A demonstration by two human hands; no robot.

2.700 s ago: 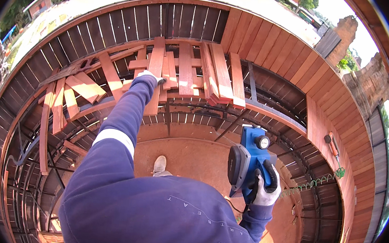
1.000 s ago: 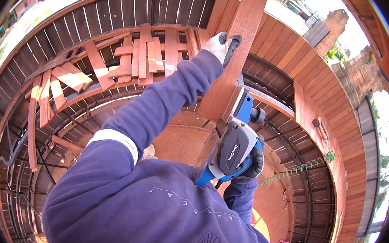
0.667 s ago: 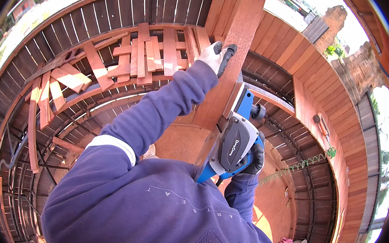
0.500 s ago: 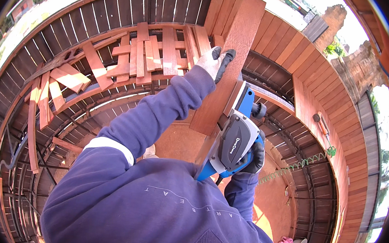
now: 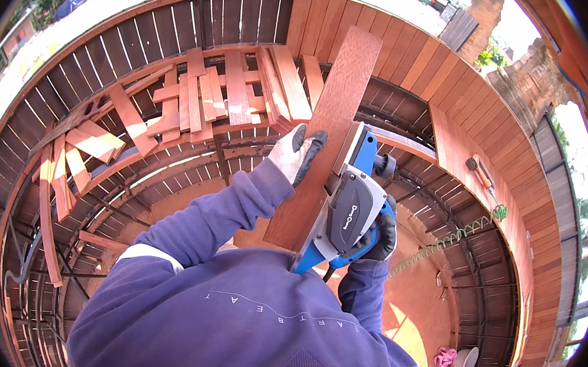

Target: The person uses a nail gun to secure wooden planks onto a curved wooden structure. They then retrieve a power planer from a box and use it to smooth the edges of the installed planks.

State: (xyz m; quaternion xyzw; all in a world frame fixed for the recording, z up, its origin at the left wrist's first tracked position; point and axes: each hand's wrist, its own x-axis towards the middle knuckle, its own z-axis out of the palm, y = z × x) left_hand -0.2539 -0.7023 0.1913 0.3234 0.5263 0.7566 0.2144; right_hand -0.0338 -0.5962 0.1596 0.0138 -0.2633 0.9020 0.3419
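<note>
A long reddish-brown wooden board [image 5: 340, 90] slants upright in front of my chest, its top end tipped away and to the right. My left hand [image 5: 299, 154], in a white and dark grey glove, is closed around the board's left edge. My right hand [image 5: 385, 237], also gloved, grips the handle of a blue and grey electric planer [image 5: 356, 206]. The planer is tilted on its side, with its sole toward the board's right edge. Whether sole and wood touch cannot be made out. Part of the right hand's fingers is hidden behind the handle.
A curved slatted bench frame [image 5: 228, 132] rings me, with many loose wood strips [image 5: 239, 88] lying across its left and far side. On the right, a hand tool with an orange handle [image 5: 482, 175] lies on the planks near a coiled green hose [image 5: 442, 245]. A white bucket [image 5: 466, 359] stands lower right.
The board and my left hand have come down toward my body and a little left. The planer in my right hand stays nearly where it was.
</note>
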